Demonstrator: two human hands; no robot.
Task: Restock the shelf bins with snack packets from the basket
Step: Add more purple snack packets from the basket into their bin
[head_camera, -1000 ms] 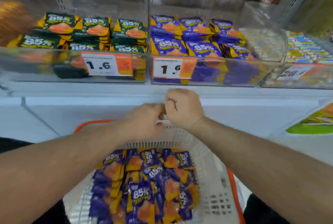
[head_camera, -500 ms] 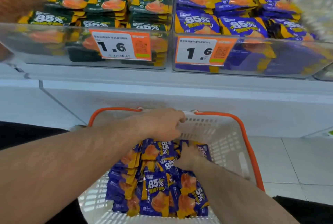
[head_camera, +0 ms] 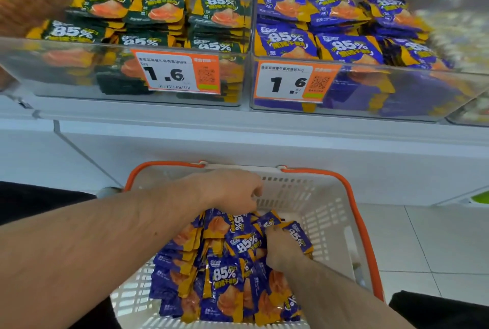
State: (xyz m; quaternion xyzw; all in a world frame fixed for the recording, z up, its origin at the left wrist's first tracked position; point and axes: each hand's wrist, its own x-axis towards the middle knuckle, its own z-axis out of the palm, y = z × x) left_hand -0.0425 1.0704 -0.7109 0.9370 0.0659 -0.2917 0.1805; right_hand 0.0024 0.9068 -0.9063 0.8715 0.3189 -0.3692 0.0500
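Packets (head_camera: 225, 279) in purple and orange foil lie heaped in the white basket (head_camera: 334, 225) below the shelf, where the right-hand clear bin (head_camera: 370, 90) holds the same purple kind and the left bin (head_camera: 79, 75) a green kind. The right hand (head_camera: 284, 248) is dug into the heap with fingers curled round a few packets, while the left hand (head_camera: 232, 190) hovers loosely curled at the far rim, seemingly holding nothing. They look light, flat, crinkly and slippery, so a small stack pinched across its flat faces should hold better than edges
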